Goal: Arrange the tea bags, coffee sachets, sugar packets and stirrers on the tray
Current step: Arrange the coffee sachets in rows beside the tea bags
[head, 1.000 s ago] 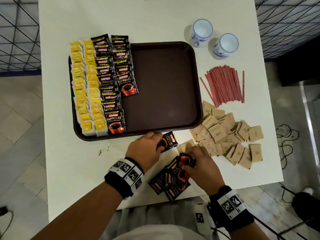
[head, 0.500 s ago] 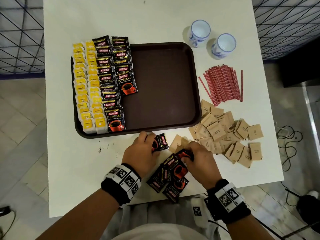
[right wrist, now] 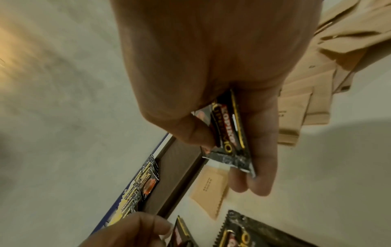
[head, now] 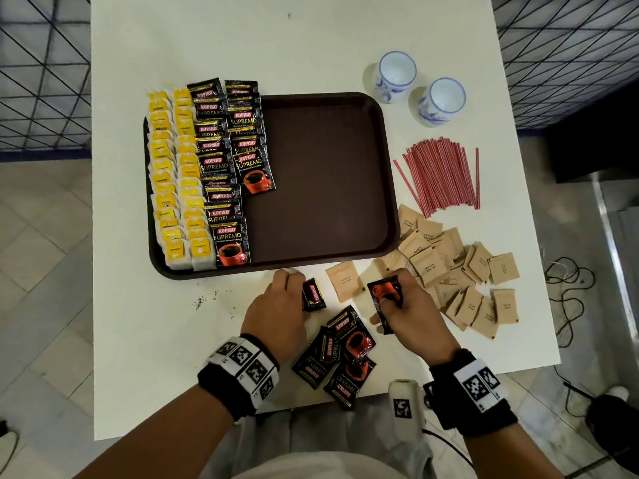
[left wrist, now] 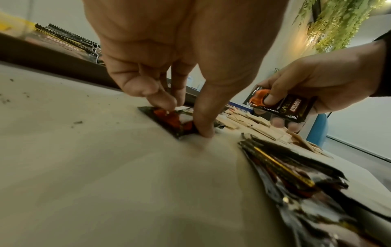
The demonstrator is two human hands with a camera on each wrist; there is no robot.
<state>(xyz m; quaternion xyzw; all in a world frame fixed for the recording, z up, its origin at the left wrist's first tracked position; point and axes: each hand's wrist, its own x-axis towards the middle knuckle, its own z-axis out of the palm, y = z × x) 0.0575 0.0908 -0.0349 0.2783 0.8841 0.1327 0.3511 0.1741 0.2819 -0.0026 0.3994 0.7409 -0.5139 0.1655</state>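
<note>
Coffee sachets being gathered at the counter (head: 145, 305) edge, beside a partly filled tray (head: 328, 174).

One sachet (head: 314, 294) is pinched flat to the counter by the left hand (head: 276, 312); another sachet (head: 385, 295) is gripped, lifted, in the right hand (head: 411, 312), presumably for the unfinished second coffee column (head: 250, 140). Tea bags (head: 178, 181) are already ranked; sugar packets (head: 456, 271) and stirrers (head: 439, 174) lie off-tray.

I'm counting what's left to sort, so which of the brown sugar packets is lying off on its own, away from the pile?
The single sugar packet lying flat between the two hands, just below the tray. The other sugar packets overlap in a heap further right.
</note>
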